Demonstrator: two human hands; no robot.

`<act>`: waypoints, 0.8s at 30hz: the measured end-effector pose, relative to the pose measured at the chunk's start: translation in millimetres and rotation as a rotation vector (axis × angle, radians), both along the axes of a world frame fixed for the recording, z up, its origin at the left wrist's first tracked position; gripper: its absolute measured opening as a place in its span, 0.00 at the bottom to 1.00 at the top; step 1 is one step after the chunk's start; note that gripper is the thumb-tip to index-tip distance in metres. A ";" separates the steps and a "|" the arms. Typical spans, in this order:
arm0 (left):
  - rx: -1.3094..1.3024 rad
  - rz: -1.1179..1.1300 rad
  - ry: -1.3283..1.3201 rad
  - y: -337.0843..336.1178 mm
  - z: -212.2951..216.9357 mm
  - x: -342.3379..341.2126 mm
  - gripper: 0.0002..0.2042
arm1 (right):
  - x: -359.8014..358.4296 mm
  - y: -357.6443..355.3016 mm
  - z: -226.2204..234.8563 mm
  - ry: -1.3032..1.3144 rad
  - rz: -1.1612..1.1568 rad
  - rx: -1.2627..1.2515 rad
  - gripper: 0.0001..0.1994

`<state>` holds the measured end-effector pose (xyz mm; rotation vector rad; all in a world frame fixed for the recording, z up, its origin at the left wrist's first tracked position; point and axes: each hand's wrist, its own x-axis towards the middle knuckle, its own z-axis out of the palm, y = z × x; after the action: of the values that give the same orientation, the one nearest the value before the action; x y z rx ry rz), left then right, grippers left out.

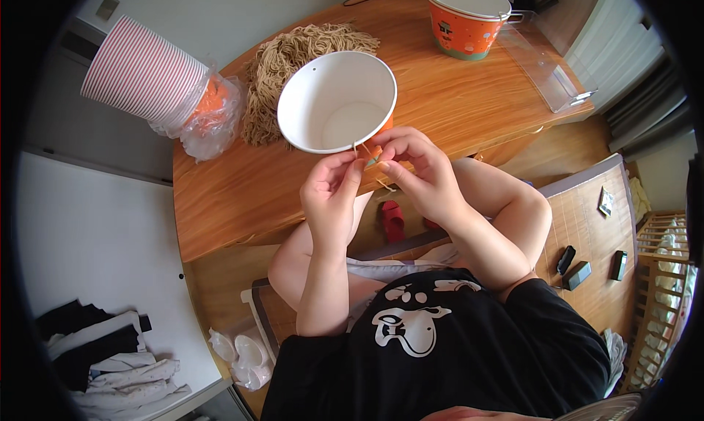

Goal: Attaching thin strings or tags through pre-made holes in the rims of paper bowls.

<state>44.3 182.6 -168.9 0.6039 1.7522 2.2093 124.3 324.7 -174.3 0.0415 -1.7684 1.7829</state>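
A white-lined paper bucket (334,98) with an orange outside tilts toward me at the near edge of the wooden table. A thin beige string (356,148) passes over its near rim, and a loose end hangs below my fingers. My left hand (328,193) is closed, thumb and forefinger pinching the string just below the rim. Close beside it, my right hand (422,170) also pinches the string, its fingers touching the bucket's outer wall. A small hole shows in the far wall. Behind the bucket lies a heap of beige strings (297,50).
A stack of striped paper buckets (143,72) in clear plastic leans at the table's left. At the back right stands an orange bucket (466,25) beside a clear acrylic tray (546,72). Red slippers (393,221) lie on the floor beneath the table (433,98).
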 end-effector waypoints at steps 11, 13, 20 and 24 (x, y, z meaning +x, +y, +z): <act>0.062 -0.124 -0.281 -4.3 0.1 -7.8 0.06 | 4.4 -6.6 -3.4 -0.006 0.094 -0.098 0.03; 0.172 -0.201 -0.328 -2.0 5.2 -4.4 0.06 | 5.8 -4.3 -2.9 -0.027 0.086 -0.018 0.03; 0.222 -0.313 -0.411 -0.7 1.9 -9.0 0.05 | 6.1 -8.5 4.5 -0.012 -0.131 0.363 0.06; 0.232 -0.322 -0.385 -0.5 1.6 -10.1 0.04 | 4.9 -10.1 6.4 -0.001 -0.196 0.441 0.05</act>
<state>34.2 182.2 -167.3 0.4332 1.1352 2.1365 129.2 314.7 -168.0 0.0456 -2.0579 1.2340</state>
